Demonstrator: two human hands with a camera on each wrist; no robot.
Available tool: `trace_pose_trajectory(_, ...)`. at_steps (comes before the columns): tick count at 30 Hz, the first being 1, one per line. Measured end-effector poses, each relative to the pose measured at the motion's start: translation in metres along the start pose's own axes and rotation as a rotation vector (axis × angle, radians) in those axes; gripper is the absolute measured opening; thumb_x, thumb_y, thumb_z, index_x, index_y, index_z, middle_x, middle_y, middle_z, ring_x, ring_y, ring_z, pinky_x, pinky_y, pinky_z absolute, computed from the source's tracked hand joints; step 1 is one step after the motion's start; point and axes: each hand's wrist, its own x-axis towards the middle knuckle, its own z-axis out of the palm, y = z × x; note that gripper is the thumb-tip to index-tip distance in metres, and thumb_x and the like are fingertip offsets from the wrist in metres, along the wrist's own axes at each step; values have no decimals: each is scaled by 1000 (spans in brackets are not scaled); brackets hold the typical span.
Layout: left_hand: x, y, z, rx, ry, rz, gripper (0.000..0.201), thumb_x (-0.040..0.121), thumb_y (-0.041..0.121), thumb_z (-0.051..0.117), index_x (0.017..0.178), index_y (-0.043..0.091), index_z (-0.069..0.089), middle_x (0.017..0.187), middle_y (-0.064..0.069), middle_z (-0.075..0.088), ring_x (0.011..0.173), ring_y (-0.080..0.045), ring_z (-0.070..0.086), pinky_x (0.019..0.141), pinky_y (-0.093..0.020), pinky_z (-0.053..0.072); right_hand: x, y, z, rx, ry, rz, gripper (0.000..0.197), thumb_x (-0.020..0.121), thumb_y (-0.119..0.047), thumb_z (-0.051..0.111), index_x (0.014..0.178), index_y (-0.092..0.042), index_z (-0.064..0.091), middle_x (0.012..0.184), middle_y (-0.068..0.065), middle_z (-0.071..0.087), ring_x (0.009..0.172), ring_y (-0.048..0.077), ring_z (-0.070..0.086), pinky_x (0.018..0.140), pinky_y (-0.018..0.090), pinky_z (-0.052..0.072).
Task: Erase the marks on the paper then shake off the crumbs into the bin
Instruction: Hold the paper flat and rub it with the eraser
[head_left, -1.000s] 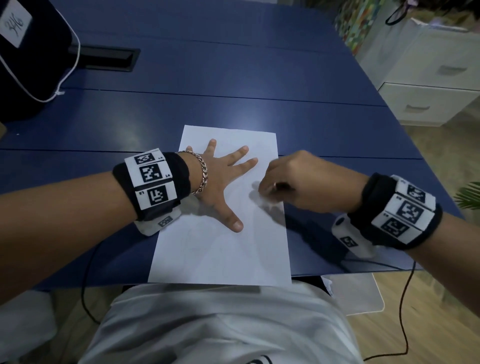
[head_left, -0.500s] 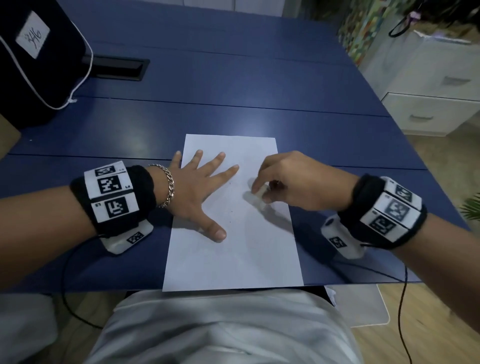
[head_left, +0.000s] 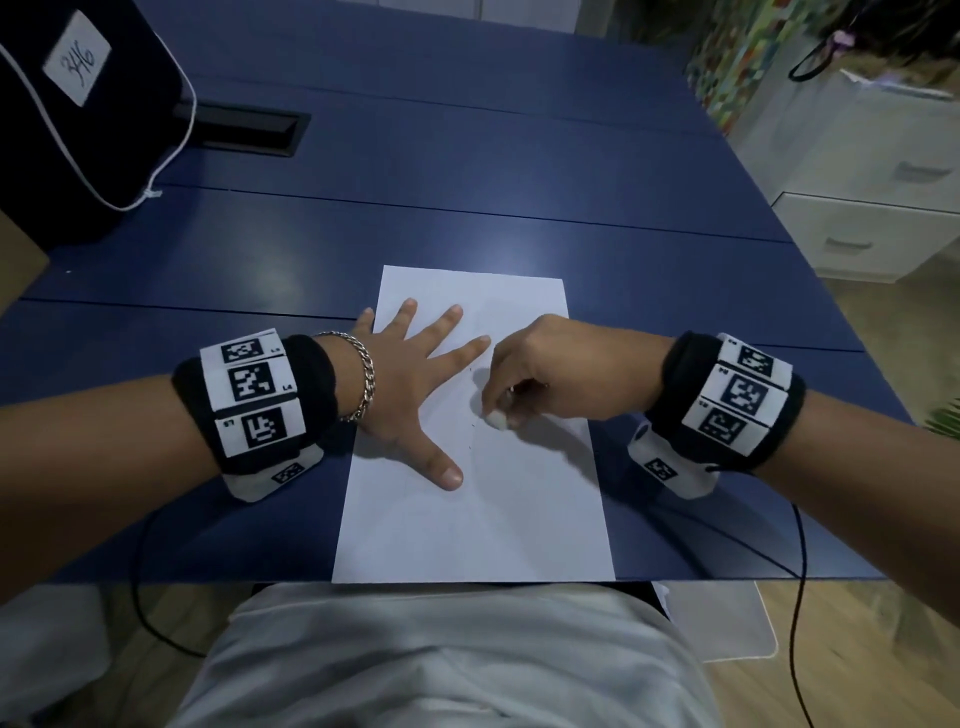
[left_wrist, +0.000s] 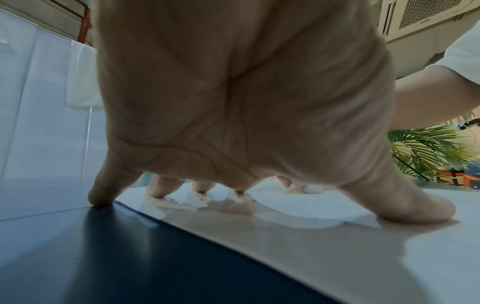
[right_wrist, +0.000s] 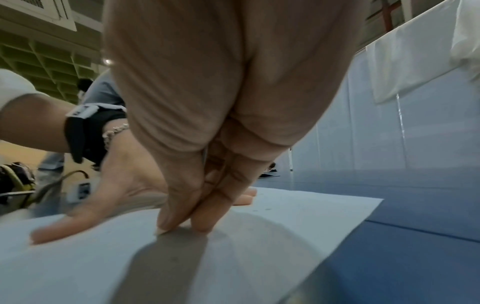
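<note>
White sheet of paper (head_left: 483, 519): flat on the blue table (head_left: 467, 197), near edge at the table's front. Left hand (head_left: 410, 384): fingers spread straight, pressing the sheet's left half. Right hand (head_left: 545, 374): fingers curled, pinching a small white eraser (head_left: 497, 419) against the paper. Dark crumbs (head_left: 471, 423): scattered beside the eraser.

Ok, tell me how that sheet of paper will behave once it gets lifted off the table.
The paper is a single thin sheet lying flat, so it will probably flop and bow when lifted. It likely slides easily on the smooth blue table, which would explain the left hand spread flat on it. The dark crumbs look loose and may roll off early if it tilts.
</note>
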Motion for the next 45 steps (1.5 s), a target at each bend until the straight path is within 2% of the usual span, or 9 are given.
trace_pose_trajectory(5, 0, 1, -1, 9, 0, -3, 151, 37, 111, 47, 145, 53, -42, 161, 7, -46, 154, -43, -29, 121, -73, -2, 4, 20, -5, -50, 139, 107, 20, 91, -15, 74, 107, -26, 81, 100, -5, 72, 87, 13, 66, 84, 35, 56)
trace_pose_trajectory(10, 1, 1, -2, 6, -13, -12, 152, 37, 111, 49, 145, 53, -41, 160, 8, -47, 153, -42, -30, 121, -73, -2, -9, -6, 10, -5, 9, -35, 15, 92, -17, 74, 104, -23, 80, 93, -9, 68, 78, 2, 57, 71, 8, 43)
trace_pose_trajectory(16, 1, 2, -1, -6, -6, -9, 153, 32, 112, 45, 146, 54, -40, 160, 9, -47, 153, -42, -30, 121, -72, -2, -3, 12, 4, -22, 138, 77, 20, 89, -8, 70, 100, -23, 80, 97, -7, 69, 83, 9, 63, 81, 31, 55)
trace_pose_trajectory(20, 0, 2, -1, -16, -14, -6, 153, 35, 111, 49, 146, 53, -39, 161, 8, -47, 153, -42, -31, 121, -72, -4, -19, -10, 10, -12, 16, 9, 14, 93, -16, 72, 101, -23, 81, 97, -9, 71, 82, 4, 62, 77, 15, 49)
trace_pose_trajectory(23, 1, -1, -2, -12, -14, 11, 153, 37, 110, 51, 146, 53, -40, 161, 8, -46, 153, -42, -31, 120, -73, -6, -28, 10, -8, 11, 194, 132, 16, 93, -22, 77, 109, -26, 80, 100, -17, 71, 78, -5, 62, 79, 7, 44)
trace_pose_trajectory(27, 2, -7, -7, -18, 13, 41, 152, 43, 109, 52, 151, 47, -37, 164, 8, -41, 154, -36, -32, 119, -72, -14, -40, 51, -32, 38, 404, 370, 22, 91, -33, 80, 112, -27, 79, 104, -11, 73, 88, 7, 70, 88, 32, 57)
trace_pose_trajectory(35, 27, 1, -28, -72, 73, 74, 155, 44, 106, 56, 156, 43, -30, 166, 12, -37, 156, -33, -28, 123, -65, -11, -10, 45, -8, 68, 284, 300, 17, 91, -27, 79, 108, -26, 79, 93, -20, 69, 79, -4, 64, 72, 5, 44)
trace_pose_trajectory(40, 34, 1, -21, -35, 21, 44, 163, 34, 107, 58, 153, 45, -35, 162, 17, -41, 155, -33, -30, 122, -70, -7, 3, 48, -5, -16, 302, 265, 20, 93, -18, 75, 112, -19, 80, 106, -1, 72, 82, 9, 63, 79, 24, 51)
trace_pose_trajectory(45, 36, 2, -23, -25, -10, 23, 163, 31, 107, 56, 150, 48, -38, 160, 18, -44, 154, -36, -30, 119, -75, -3, -14, 21, 3, 47, 68, 55, 22, 88, -11, 73, 103, -25, 81, 97, -15, 67, 80, -4, 59, 75, 7, 42)
